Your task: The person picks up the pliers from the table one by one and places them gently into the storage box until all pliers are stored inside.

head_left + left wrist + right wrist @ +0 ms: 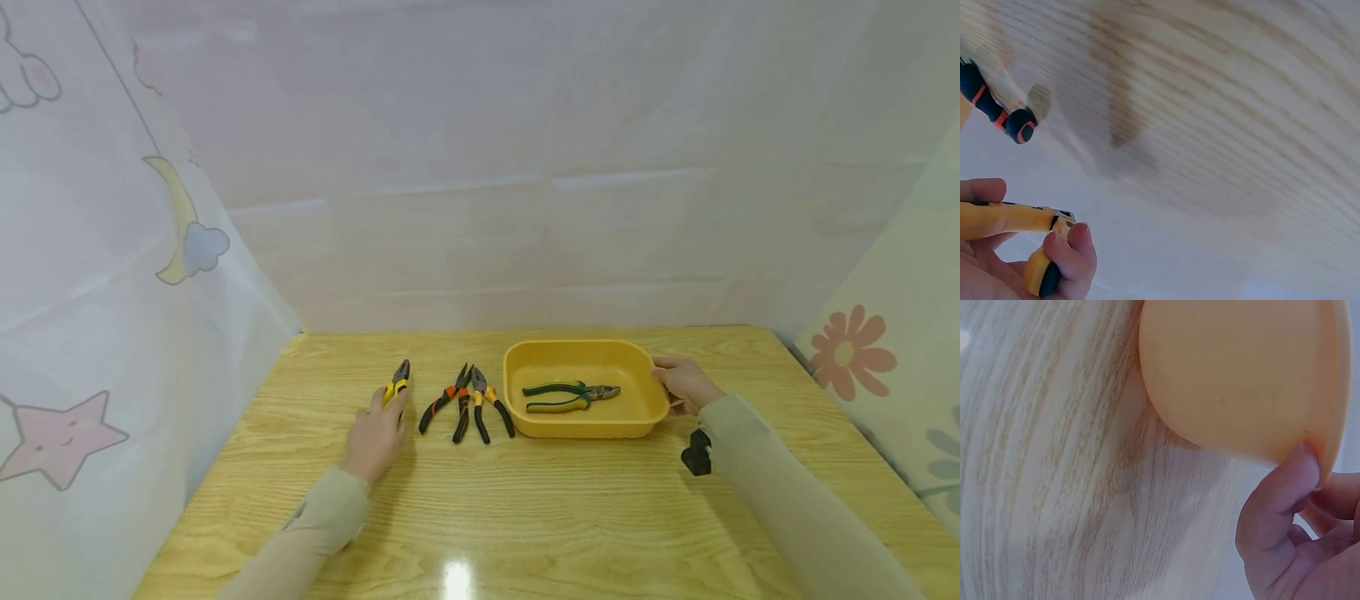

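My left hand [377,435] grips yellow-and-black pliers [397,382] by the handles, jaws pointing away from me. In the left wrist view, the fingers curl round the yellow handles [1010,220]. At the right end of a yellow plastic tray [585,429], my right hand [684,382] pinches the rim between thumb and fingers, as the right wrist view also shows. Inside the tray lies a pair of green-and-yellow pliers [573,396]. Between the left hand and the tray are red-and-black long-nose pliers [457,400] and orange-and-black pliers [487,404], both with handles spread.
Everything rests on a wooden table [555,517]. A pale curtain [487,208] with printed figures hangs behind and at both sides. A small black object [697,452] is attached at the right sleeve cuff.
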Tool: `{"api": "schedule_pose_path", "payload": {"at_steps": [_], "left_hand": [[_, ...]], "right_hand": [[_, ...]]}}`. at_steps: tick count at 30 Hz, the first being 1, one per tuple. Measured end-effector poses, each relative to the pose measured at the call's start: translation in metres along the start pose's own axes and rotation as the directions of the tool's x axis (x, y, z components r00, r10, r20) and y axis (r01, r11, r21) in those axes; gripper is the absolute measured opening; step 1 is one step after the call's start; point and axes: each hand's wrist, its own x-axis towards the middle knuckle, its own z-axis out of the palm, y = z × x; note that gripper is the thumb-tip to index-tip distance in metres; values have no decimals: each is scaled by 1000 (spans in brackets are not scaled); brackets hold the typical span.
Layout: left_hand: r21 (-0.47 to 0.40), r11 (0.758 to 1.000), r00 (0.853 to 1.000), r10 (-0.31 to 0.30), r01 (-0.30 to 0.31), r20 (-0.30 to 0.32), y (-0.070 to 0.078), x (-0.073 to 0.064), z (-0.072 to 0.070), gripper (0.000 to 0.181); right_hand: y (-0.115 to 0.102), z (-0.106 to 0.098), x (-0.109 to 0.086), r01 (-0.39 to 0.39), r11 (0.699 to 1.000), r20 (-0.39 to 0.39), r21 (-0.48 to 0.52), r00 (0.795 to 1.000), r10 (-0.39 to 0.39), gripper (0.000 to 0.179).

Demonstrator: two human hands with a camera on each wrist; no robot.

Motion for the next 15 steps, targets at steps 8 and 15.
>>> {"api": "schedule_pose_path", "payload": {"at_steps": [8, 15], "left_hand": [[-6, 1000, 999, 30, -30, -44, 2, -8, -10, 48], [19, 995, 991, 98, -97, -92, 0, -14, -15, 45]], "right_hand": [[1, 1, 1, -3, 1000, 7, 0, 1000, 3, 52], [0, 1, 0, -5, 1000, 10, -4, 1000, 5, 52]]}}
